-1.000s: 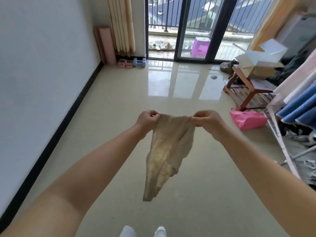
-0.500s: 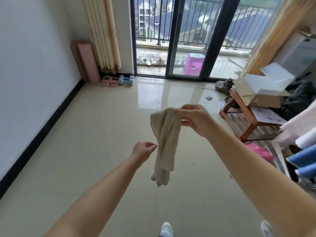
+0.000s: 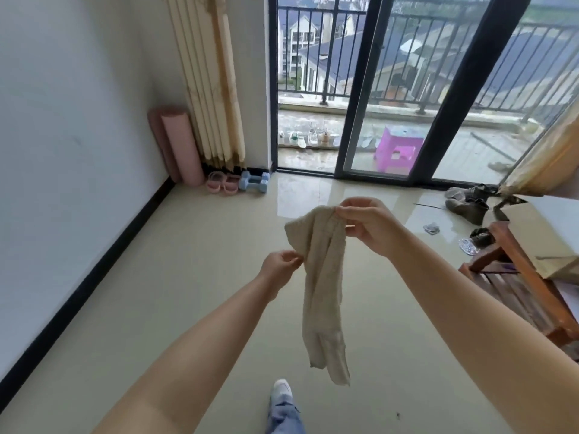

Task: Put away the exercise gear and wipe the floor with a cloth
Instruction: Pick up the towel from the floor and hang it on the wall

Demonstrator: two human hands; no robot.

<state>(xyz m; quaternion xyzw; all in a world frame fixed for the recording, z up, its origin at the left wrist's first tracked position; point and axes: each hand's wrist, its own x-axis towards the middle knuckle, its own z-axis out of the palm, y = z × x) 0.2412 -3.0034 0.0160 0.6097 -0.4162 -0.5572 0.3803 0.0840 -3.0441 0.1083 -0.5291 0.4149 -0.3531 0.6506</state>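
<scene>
A beige cloth (image 3: 322, 289) hangs in front of me above the glossy tiled floor (image 3: 163, 302). My right hand (image 3: 369, 225) pinches its top edge. My left hand (image 3: 280, 266) is lower, with its fingertips pinched on the cloth's left edge. In the far left corner a rolled pink exercise mat (image 3: 180, 145) stands against the wall. Beside it on the floor lie pink resistance rings (image 3: 221, 181) and blue dumbbells (image 3: 254, 181).
A wooden rack (image 3: 526, 277) with a cardboard box (image 3: 545, 227) on it stands at the right, shoes (image 3: 466, 202) and small litter near it. Glass balcony doors (image 3: 385, 89) close the far end. A curtain (image 3: 213, 83) hangs at the left. My foot (image 3: 282, 393) is below.
Both hands held the cloth spread a second ago. The left hand let go and dropped, the cloth hung from the right hand, and now the left hand touches its edge again. The view has tilted up.
</scene>
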